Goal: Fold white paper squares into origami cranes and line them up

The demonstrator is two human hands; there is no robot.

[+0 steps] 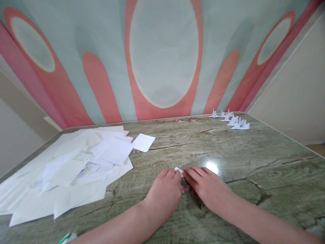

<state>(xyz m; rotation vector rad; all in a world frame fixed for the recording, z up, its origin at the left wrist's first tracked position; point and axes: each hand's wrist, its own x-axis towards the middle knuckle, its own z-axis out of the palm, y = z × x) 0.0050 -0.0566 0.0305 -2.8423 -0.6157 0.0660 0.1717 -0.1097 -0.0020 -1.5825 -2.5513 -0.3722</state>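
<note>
A small folded piece of white paper (pixel 179 170) lies between my two hands near the middle of the table. My left hand (pixel 166 188) is curled over its left side, fingers closed on it. From the right, my right hand (pixel 203 181) pinches the paper's other side with fingers pressed together. Most of the paper is hidden under the fingers, so its folded shape cannot be made out. Several white folded paper cranes (pixel 233 121) stand in a group at the far right corner.
A wide heap of loose white paper sheets (pixel 33 196) covers the table's left side. Beside it lies one square of white paper (pixel 144 142). The wood-grain table (pixel 254 152) meets a patterned backdrop (pixel 162 51). A white and green item (pixel 68 238) shows at the bottom edge.
</note>
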